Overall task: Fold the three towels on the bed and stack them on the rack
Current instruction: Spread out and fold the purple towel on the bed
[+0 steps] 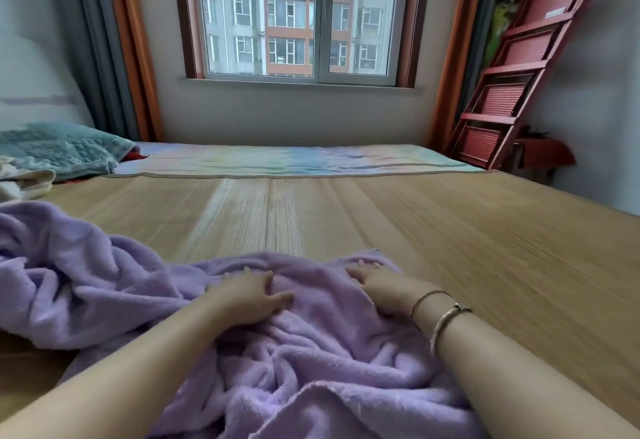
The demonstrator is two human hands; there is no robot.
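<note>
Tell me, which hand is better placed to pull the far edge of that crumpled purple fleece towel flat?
Probably the right hand: its fingers already lie at the far edge of the crumpled purple fleece towel. The left hand rests farther in, on bunched folds.

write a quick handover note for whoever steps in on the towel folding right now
Left hand: open, flat on the crumpled fluffy lilac towel.
Right hand: open, fingers pressing the same towel's far edge.
The towel lies unfolded on the woven bamboo bed mat. Teal quilted cloth and a cream cloth lie far left.
The red slatted rack leans by the window.
Done: nothing folded. Left: everything.
</note>
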